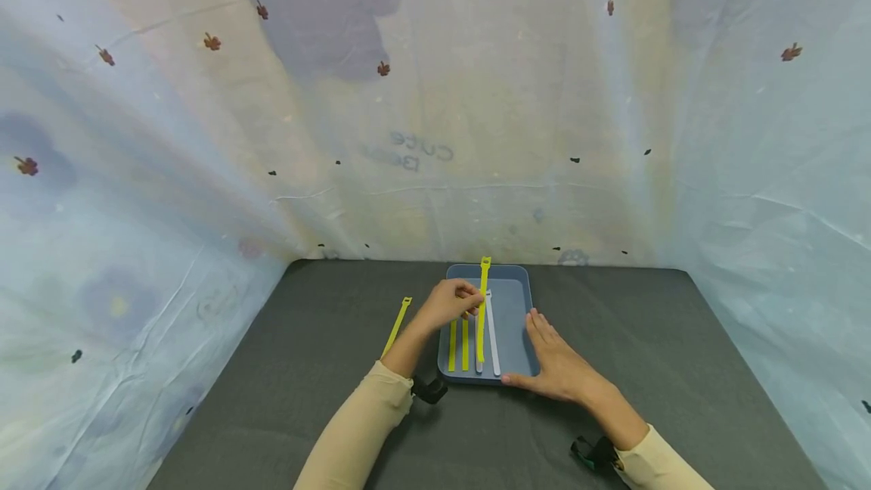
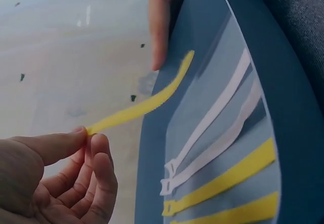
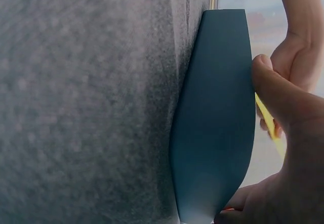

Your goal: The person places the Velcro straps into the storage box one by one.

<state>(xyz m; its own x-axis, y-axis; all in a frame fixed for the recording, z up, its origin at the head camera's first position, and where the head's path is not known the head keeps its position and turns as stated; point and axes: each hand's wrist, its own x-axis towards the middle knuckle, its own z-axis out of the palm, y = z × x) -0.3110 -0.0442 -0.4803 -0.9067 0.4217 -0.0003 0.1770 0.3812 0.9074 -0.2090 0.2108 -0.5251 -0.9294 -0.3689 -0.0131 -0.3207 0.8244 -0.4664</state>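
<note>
My left hand pinches a yellow hook-and-loop cable tie between thumb and index finger, above the blue-grey tray. The strap's slotted head points away from me in the head view, and its tail bends in the left wrist view. Inside the tray, two yellow cable ties lie side by side at the left, with two white cable ties to their right. My right hand rests at the tray's near right corner, fingers straight along the side and thumb touching the front rim.
Another yellow cable tie lies left of the tray, partly hidden by the left forearm. Dark grey cloth covers the table. A patterned curtain hangs behind and along both sides.
</note>
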